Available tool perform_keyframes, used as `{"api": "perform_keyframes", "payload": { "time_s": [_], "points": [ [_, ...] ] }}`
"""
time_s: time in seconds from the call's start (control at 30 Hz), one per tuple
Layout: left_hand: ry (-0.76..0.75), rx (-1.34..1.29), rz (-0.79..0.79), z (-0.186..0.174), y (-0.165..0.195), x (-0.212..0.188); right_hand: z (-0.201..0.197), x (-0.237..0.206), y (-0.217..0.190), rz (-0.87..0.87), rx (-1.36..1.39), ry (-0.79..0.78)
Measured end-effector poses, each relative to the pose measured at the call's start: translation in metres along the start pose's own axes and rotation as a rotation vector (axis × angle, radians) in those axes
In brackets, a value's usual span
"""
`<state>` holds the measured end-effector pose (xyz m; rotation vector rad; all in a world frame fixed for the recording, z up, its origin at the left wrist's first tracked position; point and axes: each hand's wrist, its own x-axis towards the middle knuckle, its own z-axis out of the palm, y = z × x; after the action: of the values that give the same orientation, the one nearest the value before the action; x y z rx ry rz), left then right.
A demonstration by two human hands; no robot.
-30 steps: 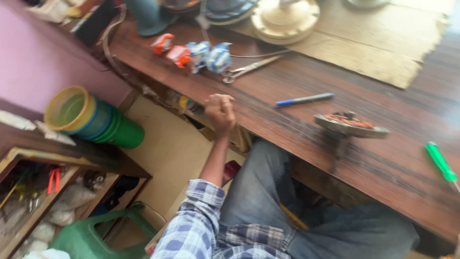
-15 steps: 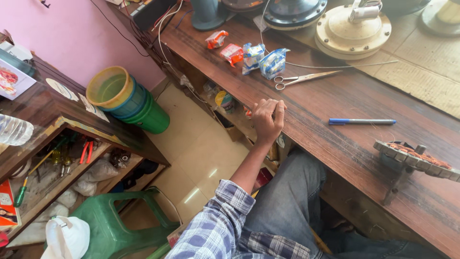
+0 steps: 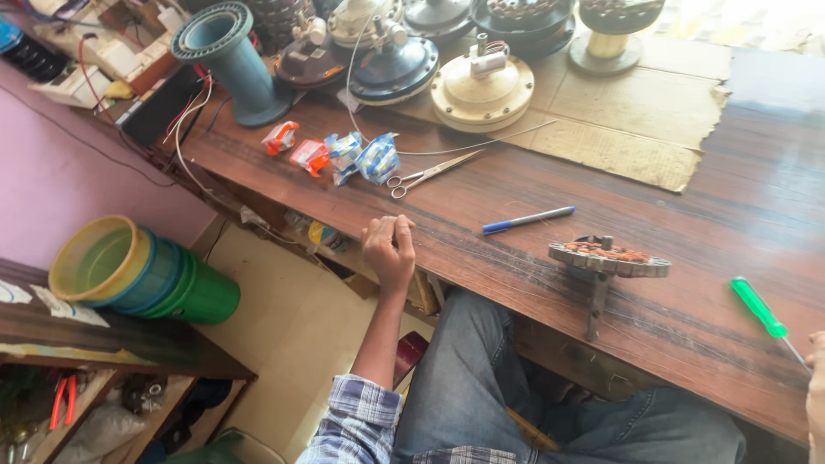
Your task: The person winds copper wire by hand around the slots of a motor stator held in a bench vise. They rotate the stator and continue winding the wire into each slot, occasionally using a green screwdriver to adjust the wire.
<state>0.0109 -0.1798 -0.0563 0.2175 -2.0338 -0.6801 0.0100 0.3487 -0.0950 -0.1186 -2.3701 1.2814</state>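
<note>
Head view. Left hand (image 3: 389,249) at lower centre of the frame, fingers curled over the near edge of the dark wooden bench (image 3: 550,258); it grips only the bench edge. Plaid sleeve runs down from it to the bottom of the frame.

Right hand (image 3: 815,387) only a sliver at the right edge; cannot tell whether it is spread or closed. It sits just beside the metal tip of the green-handled screwdriver (image 3: 758,307), lower right.

Round wound stator on a shaft (image 3: 608,256) stands on the bench right of centre, apart from both hands. Blue pen (image 3: 528,220) lies centre, near the left hand. Scissors (image 3: 426,175) lie above it, beside small blue and orange packets (image 3: 344,153).

Stacked plastic tubs (image 3: 142,273) sit left. Fan motor housings (image 3: 481,86) line the top.
</note>
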Motion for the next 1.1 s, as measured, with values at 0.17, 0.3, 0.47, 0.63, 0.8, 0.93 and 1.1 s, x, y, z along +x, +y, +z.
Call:
{"api": "perform_keyframes", "payload": {
  "time_s": [0.17,0.3,0.47,0.63,0.8,0.93,1.1],
  "points": [
    [0.0,-0.009,0.013,-0.001,0.005,0.004,-0.003,-0.002,-0.014,0.041,0.036,0.002],
    [0.005,0.014,0.001,-0.002,0.007,0.005,-0.005,-0.004,-0.017,0.036,0.05,0.011],
    [0.001,-0.018,-0.013,-0.004,0.008,0.005,-0.004,-0.003,-0.016,0.017,0.031,0.017],
    [-0.003,-0.016,-0.028,-0.004,0.009,0.005,-0.003,0.0,-0.02,0.005,0.018,0.021],
    [0.004,-0.006,-0.012,-0.006,0.011,0.008,0.003,0.006,-0.029,-0.003,0.008,0.027],
    [0.011,-0.006,0.007,-0.008,0.013,0.008,0.001,0.003,-0.029,-0.002,-0.005,0.02],
    [0.006,-0.003,0.0,-0.008,0.014,0.008,-0.002,-0.001,-0.027,0.0,0.015,0.015]
  ]
}}
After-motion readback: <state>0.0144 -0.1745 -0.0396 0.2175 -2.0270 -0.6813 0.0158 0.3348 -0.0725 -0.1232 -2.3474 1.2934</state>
